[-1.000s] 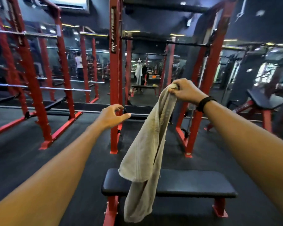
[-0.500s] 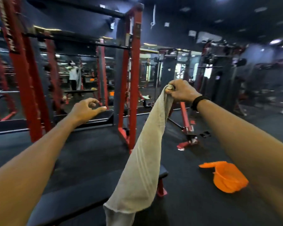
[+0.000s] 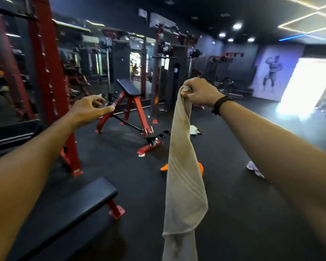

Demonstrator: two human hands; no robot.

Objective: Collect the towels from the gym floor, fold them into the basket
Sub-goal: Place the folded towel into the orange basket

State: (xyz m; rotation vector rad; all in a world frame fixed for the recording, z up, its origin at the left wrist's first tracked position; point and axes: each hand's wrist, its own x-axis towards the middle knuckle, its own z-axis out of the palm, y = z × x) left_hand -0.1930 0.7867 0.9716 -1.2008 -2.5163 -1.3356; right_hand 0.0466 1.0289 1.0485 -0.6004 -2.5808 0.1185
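My right hand (image 3: 201,91) grips the beige towel (image 3: 184,185) by one end so it hangs free, left hand (image 3: 88,110) empty with fingers loosely curled; I'd catch a lower corner before folding.

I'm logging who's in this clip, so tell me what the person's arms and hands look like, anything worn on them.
Both forearms are bare, with no sleeves in view and no gloves. The right hand has a black band around its wrist, thick and dark, possibly a bracelet or a fitness strap. The left hand and its wrist show nothing worn. No rings can be made out on either hand.
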